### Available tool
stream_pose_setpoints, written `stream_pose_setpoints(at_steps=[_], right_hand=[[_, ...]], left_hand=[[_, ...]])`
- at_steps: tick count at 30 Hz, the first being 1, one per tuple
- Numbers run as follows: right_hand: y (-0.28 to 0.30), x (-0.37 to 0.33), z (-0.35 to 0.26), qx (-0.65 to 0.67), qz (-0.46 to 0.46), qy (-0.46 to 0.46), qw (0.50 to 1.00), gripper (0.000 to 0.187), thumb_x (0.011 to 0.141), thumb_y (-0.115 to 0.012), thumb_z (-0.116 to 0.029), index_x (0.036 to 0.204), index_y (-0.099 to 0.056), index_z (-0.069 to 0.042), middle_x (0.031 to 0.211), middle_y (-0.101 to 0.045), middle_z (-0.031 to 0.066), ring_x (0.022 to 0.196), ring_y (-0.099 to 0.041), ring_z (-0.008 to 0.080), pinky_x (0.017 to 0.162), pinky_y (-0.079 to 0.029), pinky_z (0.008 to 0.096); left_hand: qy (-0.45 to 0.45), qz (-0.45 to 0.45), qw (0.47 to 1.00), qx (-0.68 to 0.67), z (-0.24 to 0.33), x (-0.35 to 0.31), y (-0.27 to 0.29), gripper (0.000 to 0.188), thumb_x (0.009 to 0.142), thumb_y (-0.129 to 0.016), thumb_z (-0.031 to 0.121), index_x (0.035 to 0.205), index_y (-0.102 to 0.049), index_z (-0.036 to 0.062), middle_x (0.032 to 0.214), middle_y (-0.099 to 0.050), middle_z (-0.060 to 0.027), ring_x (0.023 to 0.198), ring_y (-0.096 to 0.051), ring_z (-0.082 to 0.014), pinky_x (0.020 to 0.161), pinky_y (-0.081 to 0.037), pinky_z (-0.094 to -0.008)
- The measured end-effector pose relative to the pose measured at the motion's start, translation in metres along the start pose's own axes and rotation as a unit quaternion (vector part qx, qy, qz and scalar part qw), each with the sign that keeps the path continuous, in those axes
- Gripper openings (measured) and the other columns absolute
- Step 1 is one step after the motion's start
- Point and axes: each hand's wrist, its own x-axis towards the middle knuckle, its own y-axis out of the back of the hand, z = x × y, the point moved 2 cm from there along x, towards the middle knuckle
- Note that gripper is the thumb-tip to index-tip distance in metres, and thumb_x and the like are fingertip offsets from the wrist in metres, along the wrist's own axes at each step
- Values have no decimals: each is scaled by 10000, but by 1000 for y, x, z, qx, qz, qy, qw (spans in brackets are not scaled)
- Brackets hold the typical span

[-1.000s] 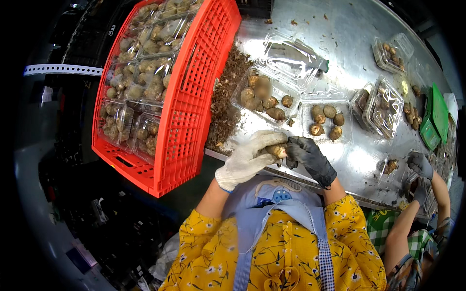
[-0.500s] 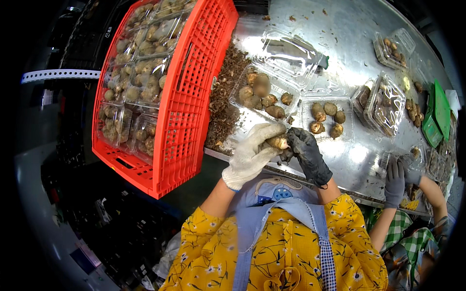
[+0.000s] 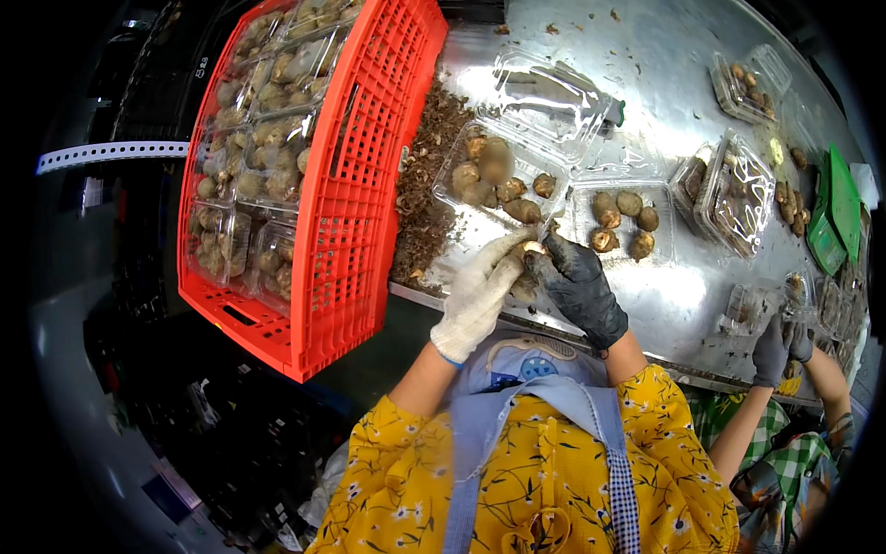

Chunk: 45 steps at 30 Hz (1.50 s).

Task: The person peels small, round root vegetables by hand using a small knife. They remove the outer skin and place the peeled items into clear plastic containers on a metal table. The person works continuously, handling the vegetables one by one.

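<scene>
My left hand (image 3: pixel 482 294), in a white knit glove, is closed around a small brown taro (image 3: pixel 524 290) at the table's front edge. My right hand (image 3: pixel 585 288), in a black glove, pinches the same taro near its pale end; the fingers partly hide it. Just beyond them lies an open clear clamshell box (image 3: pixel 447 177) with several taros in it, its lid (image 3: pixel 559 131) folded back. To its right another clear box (image 3: pixel 666 247) holds several more taros.
A red crate (image 3: pixel 355 185) full of packed clear boxes stands at the left, beside brown peelings (image 3: pixel 426 157) on the metal table (image 3: pixel 646 46). A grey glove (image 3: pixel 554 92) shows through the lid. Stacked boxes (image 3: pixel 738 194) and a green container (image 3: pixel 835 217) are right, near a co-worker's gloved hands (image 3: pixel 775 351).
My hands have turned the taro so that its pale end points up and away instead of right. The co-worker's gloved hands have come together, slightly nearer the table's front edge.
</scene>
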Motion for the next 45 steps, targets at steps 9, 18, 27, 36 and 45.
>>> stream_pose_setpoints(at_steps=[9,18,27,36,45], right_hand=[[-16,-10,34,158,-28,-121,980,194,854,-537,-70,1025,-571,14,832,-618,145,708,-601,260,649,-492,340],[-48,-34,74,-29,35,59,997,291,828,-537,-125,1110,-542,-54,1082,-581,177,850,-616,317,728,-504,387],[-45,-49,59,-232,-175,131,948,346,869,-465,-219,1149,-557,-37,1064,-568,230,894,-577,342,819,-437,446],[-65,-38,69,-249,-233,170,924,369,846,-480,-193,1193,-541,-86,1110,-556,195,912,-609,329,756,-510,386],[-82,-19,84,-111,-199,25,973,397,810,-591,-383,1035,-589,-56,891,-647,193,799,-638,345,701,-505,413]], left_hand=[[57,-47,969,-235,-5,1,0,418,938,-492,168,1276,-415,-66,1090,-577,-119,874,-605,-157,675,-548,-258],[-7,-86,984,158,13,44,-45,458,899,-530,189,1296,-439,-20,1065,-583,-126,756,-589,-124,654,-507,-265],[-152,-11,792,592,16,125,-20,322,752,-515,48,1062,-569,111,1052,-570,-144,986,-537,-335,865,-454,-393],[-163,-31,729,664,23,123,-14,347,731,-614,156,1064,-559,74,1024,-579,-148,991,-556,-337,840,-471,-407],[-142,81,984,75,34,62,16,421,753,-656,101,1139,-520,-2,1012,-606,-86,931,-596,-162,800,-485,-285]])
